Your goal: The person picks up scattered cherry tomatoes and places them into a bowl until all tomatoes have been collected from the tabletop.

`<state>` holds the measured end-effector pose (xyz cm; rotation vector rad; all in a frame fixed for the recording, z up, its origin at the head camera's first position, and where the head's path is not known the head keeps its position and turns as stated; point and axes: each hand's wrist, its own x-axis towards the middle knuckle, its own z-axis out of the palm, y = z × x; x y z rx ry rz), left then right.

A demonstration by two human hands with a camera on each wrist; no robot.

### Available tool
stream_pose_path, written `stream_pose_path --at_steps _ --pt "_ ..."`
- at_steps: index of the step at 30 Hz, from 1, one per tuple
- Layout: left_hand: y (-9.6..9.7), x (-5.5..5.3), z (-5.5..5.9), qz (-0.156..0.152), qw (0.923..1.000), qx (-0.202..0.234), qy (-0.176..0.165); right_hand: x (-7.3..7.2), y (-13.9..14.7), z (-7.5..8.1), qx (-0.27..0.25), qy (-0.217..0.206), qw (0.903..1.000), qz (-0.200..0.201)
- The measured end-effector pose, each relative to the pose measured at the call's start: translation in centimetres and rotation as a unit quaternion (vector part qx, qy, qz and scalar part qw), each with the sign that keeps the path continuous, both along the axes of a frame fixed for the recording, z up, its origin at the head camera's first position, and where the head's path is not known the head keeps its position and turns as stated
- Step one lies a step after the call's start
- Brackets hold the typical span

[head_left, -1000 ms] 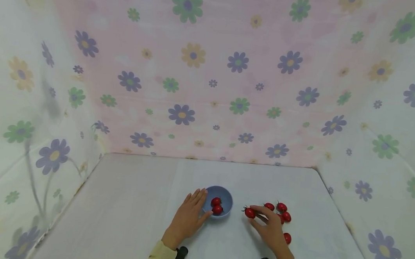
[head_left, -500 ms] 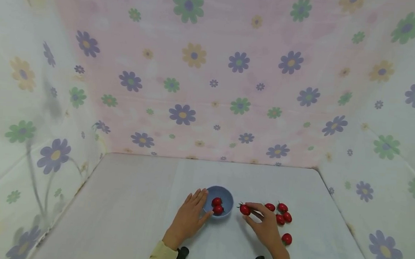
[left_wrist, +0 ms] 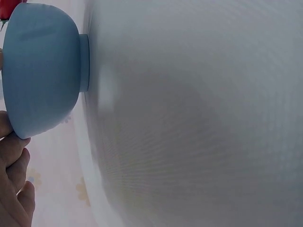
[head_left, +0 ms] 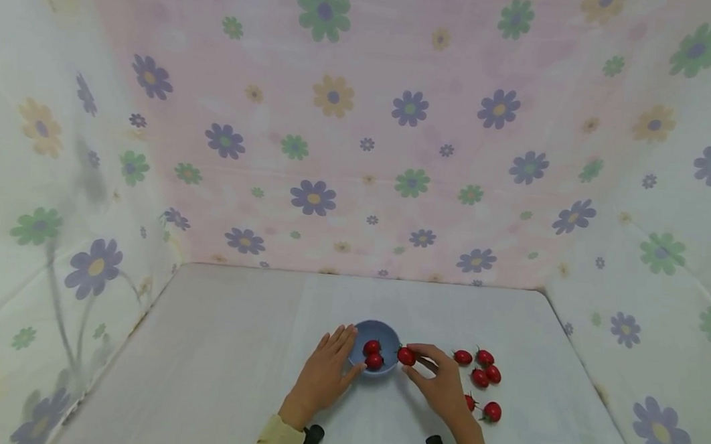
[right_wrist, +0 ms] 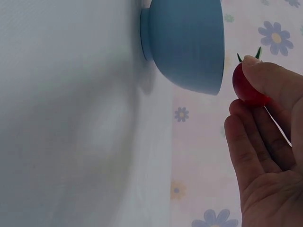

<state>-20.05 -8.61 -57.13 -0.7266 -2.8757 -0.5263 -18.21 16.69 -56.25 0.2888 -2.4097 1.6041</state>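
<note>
A small blue bowl (head_left: pixel 387 368) stands upright on the table, two cherry tomatoes (head_left: pixel 373 354) inside. My left hand (head_left: pixel 321 371) rests against its left side, fingers straight along the rim and thumb at the near edge; the left wrist view shows fingertips (left_wrist: pixel 21 142) touching the rim. With thumb and fingertips my right hand (head_left: pixel 440 384) pinches another red cherry tomato (right_wrist: pixel 246 86), green stem pointing away from the palm. That tomato is held at the bowl's right rim, slightly above it in the right wrist view.
Several loose cherry tomatoes (head_left: pixel 480 377) lie on the white table (head_left: pixel 234 343) to the right of my right hand, one partly hidden by the wrist. Flower-printed cloth (head_left: pixel 359 148) encloses the table at the back and both sides.
My right hand has carried its pinched tomato leftward to the bowl's rim, uncovering more of the loose tomatoes. The left hand and the bowl have stayed in place.
</note>
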Motion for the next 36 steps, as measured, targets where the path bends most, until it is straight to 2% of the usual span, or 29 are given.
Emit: stream_pose_path --at_steps 12,18,31,36 --pt "0.1 0.1 0.1 0.0 0.9999 0.001 -0.012 -0.8 -1.1 -0.3 -0.004 0.004 0.9997 0.024" --pt "0.0 0.1 0.2 -0.001 0.9999 0.001 -0.013 -1.2 -1.4 -0.2 0.005 0.009 0.9997 0.022" --pt "0.1 0.1 0.0 0.0 1.0 0.001 -0.002 -2.3 -2.2 -0.6 0.007 0.06 0.9974 0.04" --pt "0.1 0.0 0.1 -0.001 1.0 0.001 -0.001 -1.9 -2.8 0.3 0.009 0.062 0.9975 0.033"
